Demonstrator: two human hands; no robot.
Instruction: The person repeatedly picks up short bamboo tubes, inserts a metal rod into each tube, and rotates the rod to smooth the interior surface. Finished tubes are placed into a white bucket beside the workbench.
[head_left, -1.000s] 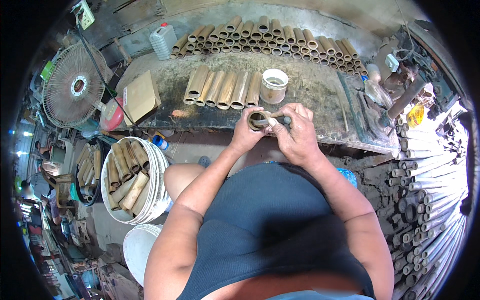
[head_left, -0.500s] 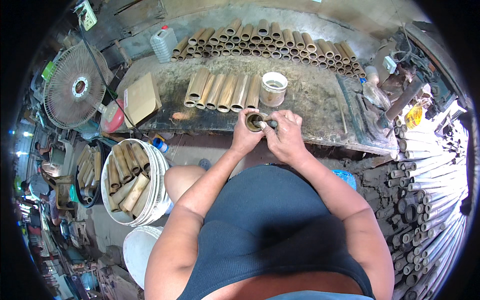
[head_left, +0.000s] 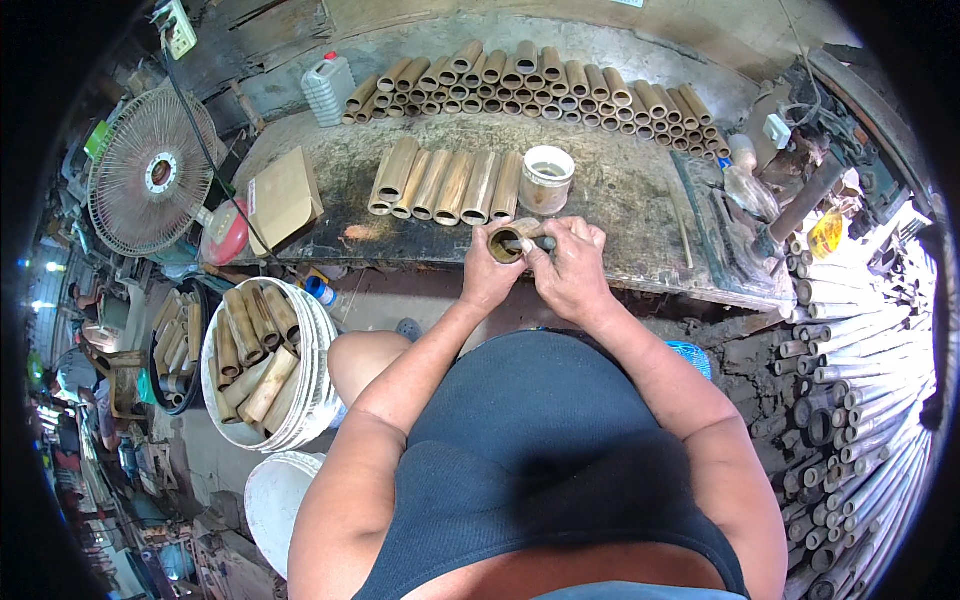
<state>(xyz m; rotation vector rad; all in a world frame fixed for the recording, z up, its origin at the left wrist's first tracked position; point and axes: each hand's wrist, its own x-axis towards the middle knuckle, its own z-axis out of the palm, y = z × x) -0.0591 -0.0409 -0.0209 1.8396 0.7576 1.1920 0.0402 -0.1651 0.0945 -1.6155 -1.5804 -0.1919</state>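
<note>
Over the bench's front edge, my left hand point(head_left: 488, 274) is wrapped round a bamboo tube point(head_left: 504, 243), its open mouth facing me. My right hand point(head_left: 572, 268) pinches a short grey stick-like tool point(head_left: 546, 243), whose tip reaches the mouth of the tube; its exact kind I cannot make out. Just beyond my hands stands a white pot point(head_left: 548, 182) with some liquid in it. Left of the pot, a row of bamboo tubes point(head_left: 451, 187) lies on the bench, with one more resting on top at the left end.
The wooden bench point(head_left: 630, 215) carries a stack of bamboo tubes point(head_left: 523, 88) at the back, a plastic jug point(head_left: 328, 88) and a cardboard piece point(head_left: 284, 198). A fan point(head_left: 159, 174) and a white bucket of tubes point(head_left: 325, 385) stand left. Long bamboo poles point(head_left: 880, 420) are piled right.
The tube's mouth has shifted slightly left and turned a little in my left hand. My right hand keeps the tool at its rim, with only a small movement.
</note>
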